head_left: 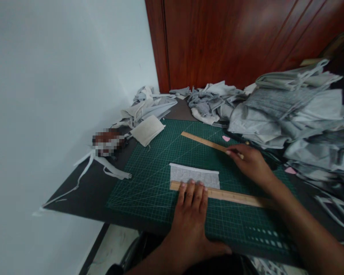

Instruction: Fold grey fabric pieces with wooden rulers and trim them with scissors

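My left hand [190,214] lies flat, its fingertips pressing a long wooden ruler [237,196] against the lower edge of a light grey fabric piece [195,175]. A pale folded strip runs along the top edge of that fabric. Farther up and to the right, my right hand [250,162] is closed in a pinch on the near end of a second, shorter-looking wooden ruler [202,140]. That ruler slants across a green cutting mat [149,179]. My right forearm hides the far right end of the long ruler.
Grey and white fabric pieces are piled high at the right [298,103], with more scraps [206,101] along the back. A cream folded cloth [148,130] lies on the mat's left corner. Pale straps [114,170] trail near the left wall. Pink scraps [226,138] lie by the pile.
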Available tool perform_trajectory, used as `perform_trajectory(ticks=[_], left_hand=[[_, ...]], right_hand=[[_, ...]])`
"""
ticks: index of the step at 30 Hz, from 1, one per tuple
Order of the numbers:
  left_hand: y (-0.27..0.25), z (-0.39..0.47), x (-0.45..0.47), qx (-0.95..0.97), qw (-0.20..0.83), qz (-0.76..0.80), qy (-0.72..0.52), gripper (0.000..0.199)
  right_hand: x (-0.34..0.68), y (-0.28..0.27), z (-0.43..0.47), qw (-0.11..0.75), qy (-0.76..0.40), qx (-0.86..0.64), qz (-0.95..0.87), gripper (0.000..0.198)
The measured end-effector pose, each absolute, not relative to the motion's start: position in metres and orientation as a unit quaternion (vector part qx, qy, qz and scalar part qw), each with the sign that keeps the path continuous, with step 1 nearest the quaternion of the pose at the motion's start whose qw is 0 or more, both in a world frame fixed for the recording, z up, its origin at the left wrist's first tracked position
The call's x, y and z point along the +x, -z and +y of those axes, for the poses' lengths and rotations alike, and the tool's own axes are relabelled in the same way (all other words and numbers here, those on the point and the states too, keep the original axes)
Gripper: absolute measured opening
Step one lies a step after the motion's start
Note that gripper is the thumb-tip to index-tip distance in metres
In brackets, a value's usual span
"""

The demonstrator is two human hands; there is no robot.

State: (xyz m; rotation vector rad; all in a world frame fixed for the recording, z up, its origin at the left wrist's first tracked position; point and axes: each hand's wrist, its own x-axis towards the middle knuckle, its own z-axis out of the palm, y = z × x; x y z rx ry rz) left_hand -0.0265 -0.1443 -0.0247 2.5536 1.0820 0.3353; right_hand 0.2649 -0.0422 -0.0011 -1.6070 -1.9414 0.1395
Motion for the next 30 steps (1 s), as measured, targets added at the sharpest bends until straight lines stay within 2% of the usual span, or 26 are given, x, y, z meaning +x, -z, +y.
perform_trajectory(ticks=[2, 4, 7, 14, 20, 25, 28, 30], left_hand=[[0.029, -0.143, -0.027, 0.901, 0.169, 0.382, -0.117, 0.133], [0.032, -0.141, -0.027, 0.902, 0.166, 0.381, -0.118, 0.134], [0.033, -0.141, -0.027, 0.904, 0.160, 0.378, -0.121, 0.135], [0.033, -0.141, -0.028, 0.904, 0.152, 0.379, -0.123, 0.136], [0.035, -0.141, -0.027, 0.904, 0.153, 0.379, -0.125, 0.137], [0.035, -0.142, -0.028, 0.904, 0.147, 0.378, -0.132, 0.136], [0.034, -0.142, -0.028, 0.906, 0.149, 0.375, -0.128, 0.134], [0.034, -0.143, -0.028, 0.906, 0.152, 0.375, -0.126, 0.135]], right_hand=[[0.281, 0.002, -0.038, 0.256, 0.063, -0.648, -0.714, 0.030], [0.291, 0.006, -0.034, 0.179, 0.110, -0.678, -0.704, 0.037], [0.295, 0.015, -0.031, 0.119, 0.095, -0.685, -0.713, 0.039], [0.289, 0.026, -0.031, 0.129, 0.049, -0.673, -0.726, 0.027], [0.286, 0.032, -0.029, 0.217, -0.049, -0.675, -0.703, 0.015], [0.281, 0.024, -0.033, 0.249, -0.115, -0.679, -0.681, 0.011], [0.276, 0.001, -0.043, 0.279, -0.237, -0.611, -0.702, 0.017], [0.274, -0.017, -0.050, 0.252, -0.342, -0.540, -0.727, 0.022]])
